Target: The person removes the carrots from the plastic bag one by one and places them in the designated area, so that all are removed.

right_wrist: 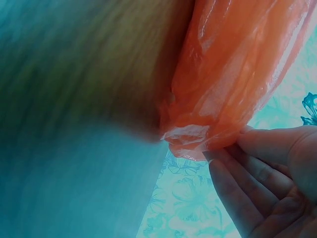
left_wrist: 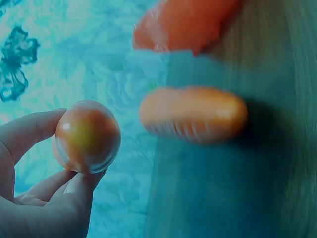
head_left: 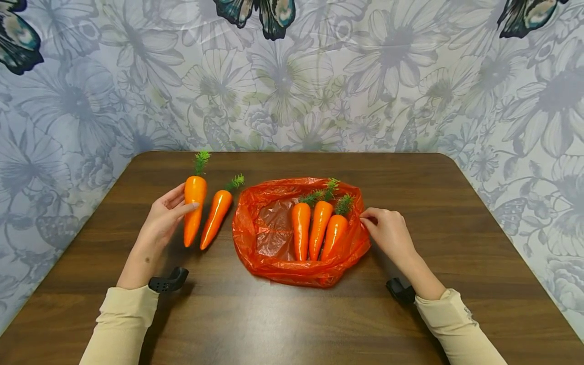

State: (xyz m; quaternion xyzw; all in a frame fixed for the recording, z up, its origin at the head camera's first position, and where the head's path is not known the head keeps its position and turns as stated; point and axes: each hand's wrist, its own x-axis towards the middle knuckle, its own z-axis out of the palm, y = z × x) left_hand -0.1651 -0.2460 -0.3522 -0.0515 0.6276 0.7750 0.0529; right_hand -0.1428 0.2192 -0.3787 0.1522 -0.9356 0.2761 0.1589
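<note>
My left hand (head_left: 165, 215) grips an orange carrot (head_left: 195, 195) with a green top, thumb on one side and fingers on the other. In the left wrist view that carrot (left_wrist: 88, 136) shows end-on between thumb and fingers. Just right of it, a second carrot (head_left: 216, 219) lies slanted on the table. A red plastic bag (head_left: 274, 274) stands with its mouth spread wide, and inside lie three carrots (head_left: 321, 228) side by side, tops pointing away. My right hand (head_left: 388, 230) pinches the bag's right edge; the right wrist view shows the crumpled bag film (right_wrist: 218, 89) at the fingertips.
The brown wooden table (head_left: 292, 324) has rounded far corners. Behind its far edge hangs a floral backdrop (head_left: 292, 101) with dark butterflies. A black wrist strap (head_left: 169, 280) sits on the left wrist, and another strap (head_left: 400, 291) on the right.
</note>
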